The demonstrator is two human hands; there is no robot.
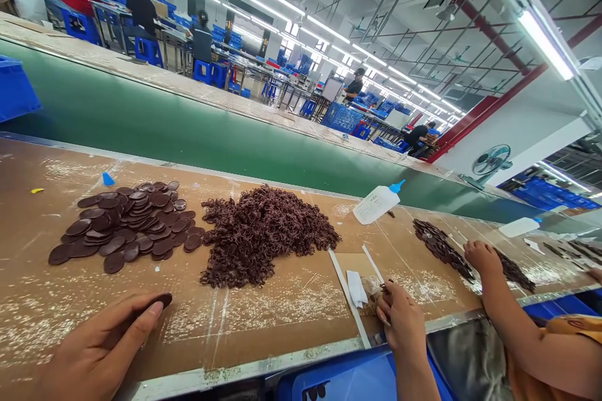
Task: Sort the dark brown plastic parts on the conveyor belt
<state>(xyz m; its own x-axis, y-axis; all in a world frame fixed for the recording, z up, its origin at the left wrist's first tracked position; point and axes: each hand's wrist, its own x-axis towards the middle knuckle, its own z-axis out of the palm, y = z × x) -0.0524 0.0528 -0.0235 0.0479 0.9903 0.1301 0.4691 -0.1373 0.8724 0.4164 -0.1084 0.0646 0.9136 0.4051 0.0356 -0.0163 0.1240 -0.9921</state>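
Observation:
My left hand [101, 351] rests on the cardboard-covered bench [263, 319] at the bottom left, its fingers closed around a dark brown oval disc [163, 299]. My right hand [399, 322] is at the bench's front edge, pinching a small dark brown piece [386, 288] beside a crumpled clear wrapper [371, 291] and white paper strips [356, 288]. A pile of brown oval discs [125, 225] lies ahead of my left hand. Next to it on the right is a heap of small tangled brown parts [263, 232].
A white glue bottle with a blue tip [377, 202] lies beyond the heap. A co-worker's hand [482, 257] on my right reaches into another brown pile [442, 247]. A green conveyor belt [188, 131] runs behind the bench. Blue crates [338, 379] sit below its front edge.

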